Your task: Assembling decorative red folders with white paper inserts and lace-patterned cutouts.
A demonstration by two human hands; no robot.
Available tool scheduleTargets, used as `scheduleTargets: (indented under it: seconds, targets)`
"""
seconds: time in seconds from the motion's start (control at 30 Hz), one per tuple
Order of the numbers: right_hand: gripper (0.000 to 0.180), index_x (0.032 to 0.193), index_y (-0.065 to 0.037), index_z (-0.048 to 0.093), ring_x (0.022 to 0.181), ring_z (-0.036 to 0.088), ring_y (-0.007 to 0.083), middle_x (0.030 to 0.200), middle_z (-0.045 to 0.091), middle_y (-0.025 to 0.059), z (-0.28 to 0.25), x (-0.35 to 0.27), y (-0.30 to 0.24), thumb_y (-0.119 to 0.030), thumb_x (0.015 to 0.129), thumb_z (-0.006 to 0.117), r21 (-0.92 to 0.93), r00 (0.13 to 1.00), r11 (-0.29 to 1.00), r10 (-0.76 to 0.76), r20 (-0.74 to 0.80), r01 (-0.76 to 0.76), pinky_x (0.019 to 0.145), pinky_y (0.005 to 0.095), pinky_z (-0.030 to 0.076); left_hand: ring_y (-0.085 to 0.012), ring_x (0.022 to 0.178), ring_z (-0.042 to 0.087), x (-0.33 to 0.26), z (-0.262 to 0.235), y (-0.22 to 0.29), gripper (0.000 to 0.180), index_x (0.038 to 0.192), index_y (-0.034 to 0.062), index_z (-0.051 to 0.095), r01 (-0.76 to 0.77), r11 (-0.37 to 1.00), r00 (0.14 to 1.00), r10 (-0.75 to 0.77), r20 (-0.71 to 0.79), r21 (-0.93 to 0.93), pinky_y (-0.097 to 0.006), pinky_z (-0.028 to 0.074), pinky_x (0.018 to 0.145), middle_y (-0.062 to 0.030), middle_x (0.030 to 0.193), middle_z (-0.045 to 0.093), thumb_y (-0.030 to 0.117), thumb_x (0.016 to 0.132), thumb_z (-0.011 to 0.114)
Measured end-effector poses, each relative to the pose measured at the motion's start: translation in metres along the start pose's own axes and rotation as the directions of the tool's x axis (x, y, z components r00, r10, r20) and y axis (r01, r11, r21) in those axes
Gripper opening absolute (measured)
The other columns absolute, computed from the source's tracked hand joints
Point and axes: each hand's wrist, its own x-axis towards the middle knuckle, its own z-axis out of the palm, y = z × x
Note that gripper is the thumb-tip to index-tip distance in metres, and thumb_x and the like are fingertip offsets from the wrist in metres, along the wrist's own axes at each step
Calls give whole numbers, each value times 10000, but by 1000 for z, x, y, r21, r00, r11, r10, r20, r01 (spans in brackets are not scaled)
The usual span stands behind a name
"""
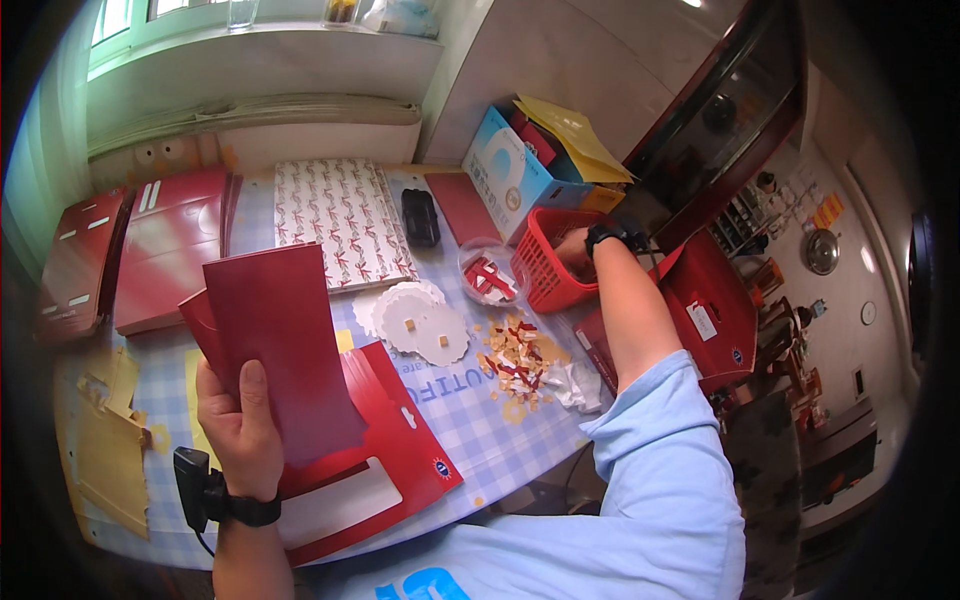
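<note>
My left hand is closed around a dark red folded card, its thumb pressed on the front face and the card standing upright. Under it, at the table's front edge, lies a bright red flat carton sheet with a white panel and a small cut-out slot. My right arm stretches to the far right, where my right hand reaches down into a red plastic basket. The basket wall hides its fingers, so what they touch cannot be seen. A clear round tub with red and white strips stands beside the basket.
Stacks of dark red cartons lie at the left, beside a patterned sheet stack and a black case. Paper scraps, crumpled tissue and white scalloped discs cover mid-table. A blue box stands behind the basket.
</note>
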Motion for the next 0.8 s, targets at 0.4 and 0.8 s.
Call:
scheduleTargets:
  seconds: [0.4,0.8]
  targets:
    - [756,1303,-112,567,1106,569,239,1278,592,88,-8,-77,-56,-547,721,776,167,992,980,92,89,-106,932,417,451,-79,855,576,-2,-4,-1,248,1124,29,514,7,999,1000,-7,-7,46,-231,473,763,-56,1009,635,220,974,561]
    - [615,1306,-162,573,1195,545,242,1341,557,105,-15,-28,-29,-579,854,594,-259,979,966,-73,-191,21,1006,365,405,-79,851,577,-2,-5,1,234,1112,31,519,-14,999,1000,13,15,44,-232,476,765,-57,1001,639,214,974,562]
